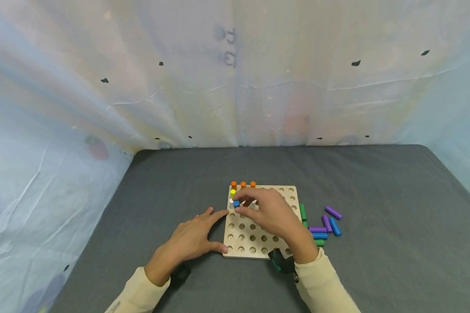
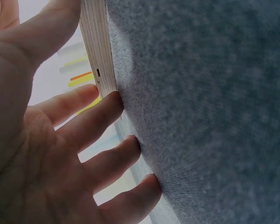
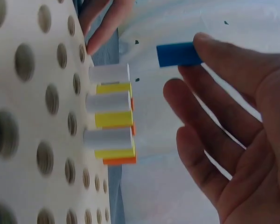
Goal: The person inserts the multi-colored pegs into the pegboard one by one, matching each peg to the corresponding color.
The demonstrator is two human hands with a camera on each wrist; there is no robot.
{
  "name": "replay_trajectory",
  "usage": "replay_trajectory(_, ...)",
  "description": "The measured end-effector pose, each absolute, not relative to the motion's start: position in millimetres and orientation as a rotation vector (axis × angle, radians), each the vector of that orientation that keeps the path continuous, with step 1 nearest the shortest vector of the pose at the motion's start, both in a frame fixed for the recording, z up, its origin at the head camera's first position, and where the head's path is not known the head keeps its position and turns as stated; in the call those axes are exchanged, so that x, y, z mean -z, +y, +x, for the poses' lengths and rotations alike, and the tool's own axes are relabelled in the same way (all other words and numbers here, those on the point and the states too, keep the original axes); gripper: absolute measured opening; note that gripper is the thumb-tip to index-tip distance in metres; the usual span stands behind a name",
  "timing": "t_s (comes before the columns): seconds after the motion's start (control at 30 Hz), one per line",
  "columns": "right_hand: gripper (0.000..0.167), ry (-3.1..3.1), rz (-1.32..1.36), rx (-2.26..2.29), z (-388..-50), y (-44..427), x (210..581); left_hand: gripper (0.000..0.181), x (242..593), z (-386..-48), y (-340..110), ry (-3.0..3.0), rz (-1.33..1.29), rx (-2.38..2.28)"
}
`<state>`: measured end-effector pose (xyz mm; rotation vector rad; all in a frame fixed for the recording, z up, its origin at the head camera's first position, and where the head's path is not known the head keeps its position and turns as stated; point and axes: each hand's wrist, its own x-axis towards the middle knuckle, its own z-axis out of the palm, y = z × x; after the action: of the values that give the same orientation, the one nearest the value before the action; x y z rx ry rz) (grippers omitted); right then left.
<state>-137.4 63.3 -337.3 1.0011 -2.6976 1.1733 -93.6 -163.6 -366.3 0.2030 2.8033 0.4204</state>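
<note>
A pale wooden pegboard [image 1: 258,238] with rows of round holes lies on the grey cloth. My right hand [image 1: 272,211] pinches a blue peg [image 3: 179,54] between thumb and fingertips, above the board and apart from its holes. Beneath it, white pegs [image 3: 108,138], yellow pegs [image 3: 113,119] and orange pegs [image 1: 243,184] stand upright in rows at the far left corner. My left hand [image 1: 192,234] is spread at the board's left edge, thumb and index fingertip against it, as the wooden edge [image 2: 99,51] beside the fingers shows. The right hand covers part of the board.
Right of the board lie loose purple pegs [image 1: 333,212], blue pegs [image 1: 335,227] and green pegs [image 1: 303,212], some close to its edge. Grey cloth [image 1: 376,261] covers the table. A pale patterned sheet [image 1: 258,87] hangs behind and at the sides.
</note>
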Motion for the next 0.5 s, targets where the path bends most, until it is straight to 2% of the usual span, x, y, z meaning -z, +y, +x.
replay_trajectory(0.5,0.024,-2.757,0.885,-1.241,-143.7,49.5,351.6,0.091,362.0,-92.2,-164.0,2.869,0.254,-0.439)
